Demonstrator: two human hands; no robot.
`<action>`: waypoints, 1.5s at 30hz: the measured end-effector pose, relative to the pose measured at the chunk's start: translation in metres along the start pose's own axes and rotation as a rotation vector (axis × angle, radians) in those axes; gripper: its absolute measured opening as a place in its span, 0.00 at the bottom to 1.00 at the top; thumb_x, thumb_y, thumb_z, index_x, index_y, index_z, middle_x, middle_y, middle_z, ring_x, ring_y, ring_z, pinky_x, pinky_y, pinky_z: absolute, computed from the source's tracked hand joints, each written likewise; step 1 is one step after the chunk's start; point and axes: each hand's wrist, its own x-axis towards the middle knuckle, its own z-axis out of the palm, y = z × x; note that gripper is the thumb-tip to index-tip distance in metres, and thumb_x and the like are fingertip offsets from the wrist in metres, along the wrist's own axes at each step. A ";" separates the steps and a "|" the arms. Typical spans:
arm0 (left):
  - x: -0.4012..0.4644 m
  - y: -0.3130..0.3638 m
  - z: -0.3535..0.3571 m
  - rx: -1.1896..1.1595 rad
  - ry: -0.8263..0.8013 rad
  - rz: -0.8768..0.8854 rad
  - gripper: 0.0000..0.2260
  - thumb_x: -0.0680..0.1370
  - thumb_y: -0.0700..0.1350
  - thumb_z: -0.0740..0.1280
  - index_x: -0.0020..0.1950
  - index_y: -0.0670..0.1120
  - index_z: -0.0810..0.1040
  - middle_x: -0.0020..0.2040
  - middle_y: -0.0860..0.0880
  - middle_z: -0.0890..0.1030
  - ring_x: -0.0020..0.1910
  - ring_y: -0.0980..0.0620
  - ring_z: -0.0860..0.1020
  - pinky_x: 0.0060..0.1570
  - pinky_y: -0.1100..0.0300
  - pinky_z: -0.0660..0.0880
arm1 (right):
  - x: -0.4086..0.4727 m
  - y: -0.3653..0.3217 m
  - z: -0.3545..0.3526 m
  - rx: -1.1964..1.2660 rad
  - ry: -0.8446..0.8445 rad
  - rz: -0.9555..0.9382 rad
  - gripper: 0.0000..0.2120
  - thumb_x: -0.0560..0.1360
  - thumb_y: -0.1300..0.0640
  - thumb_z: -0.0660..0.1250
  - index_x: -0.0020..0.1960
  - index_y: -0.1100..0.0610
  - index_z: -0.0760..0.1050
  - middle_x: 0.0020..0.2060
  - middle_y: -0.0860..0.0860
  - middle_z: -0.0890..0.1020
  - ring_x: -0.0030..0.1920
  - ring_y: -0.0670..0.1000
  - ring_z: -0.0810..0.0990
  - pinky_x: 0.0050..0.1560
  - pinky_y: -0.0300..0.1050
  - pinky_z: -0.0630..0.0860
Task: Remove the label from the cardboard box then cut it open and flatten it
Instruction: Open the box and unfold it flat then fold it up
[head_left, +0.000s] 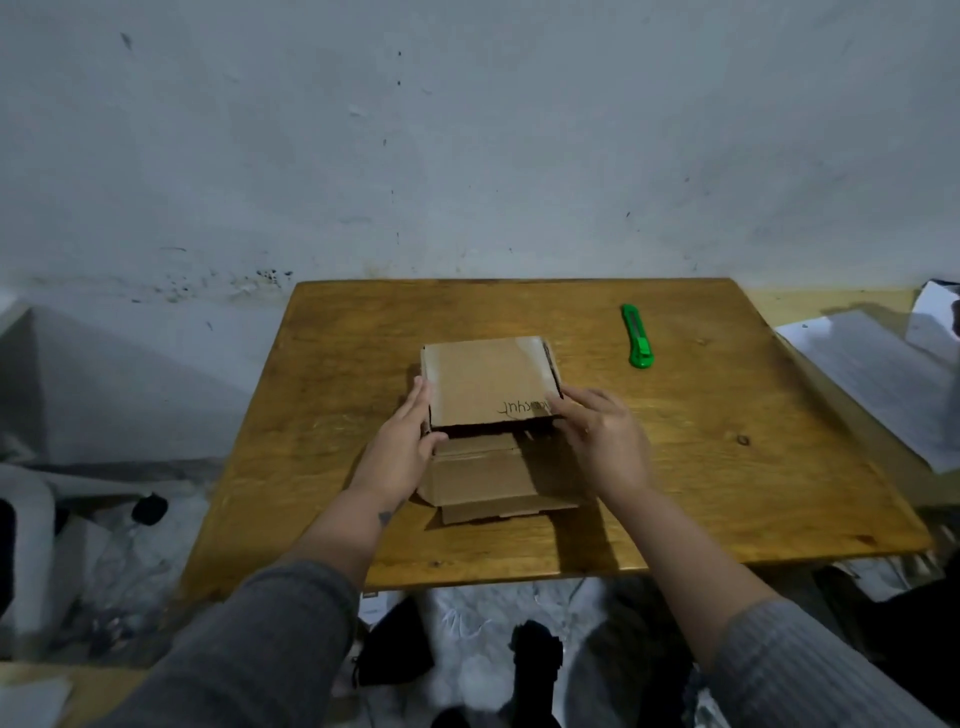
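Note:
A brown cardboard box (483, 382) stands in the middle of the wooden table (727, 467). Its lid is partly raised, with dark handwriting near the front right corner. Loose flaps of the box (483, 478) spread out toward me on the table. My left hand (405, 447) presses against the box's left side, fingers flat. My right hand (597, 436) holds the lid's front right corner. A green utility knife (638, 336) lies on the table, right of the box and beyond it. No label shows on the box's visible faces.
White papers (878, 374) lie on a surface off the table's right edge. A stained wall rises just behind the table. Dark items and pale plastic clutter the floor (483, 649) below the near edge and at the left.

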 end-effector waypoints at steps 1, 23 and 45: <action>0.000 -0.001 -0.001 0.001 0.001 0.010 0.32 0.79 0.43 0.64 0.78 0.49 0.49 0.78 0.54 0.51 0.75 0.53 0.57 0.72 0.57 0.57 | 0.005 -0.001 0.002 -0.023 -0.054 0.001 0.15 0.74 0.57 0.68 0.60 0.50 0.78 0.62 0.49 0.79 0.63 0.52 0.74 0.58 0.46 0.73; 0.019 0.003 -0.014 -0.061 0.130 -0.091 0.28 0.80 0.56 0.60 0.76 0.48 0.59 0.76 0.50 0.63 0.73 0.51 0.62 0.70 0.53 0.63 | 0.070 -0.033 -0.024 0.681 0.279 0.515 0.10 0.75 0.57 0.67 0.56 0.53 0.72 0.47 0.50 0.82 0.48 0.47 0.81 0.42 0.36 0.75; 0.062 -0.006 0.003 -0.154 0.109 -0.108 0.26 0.80 0.46 0.62 0.76 0.54 0.58 0.74 0.57 0.63 0.72 0.55 0.64 0.69 0.53 0.67 | 0.186 -0.015 0.037 0.496 0.161 0.362 0.16 0.78 0.56 0.63 0.65 0.48 0.73 0.48 0.51 0.84 0.37 0.49 0.81 0.38 0.49 0.81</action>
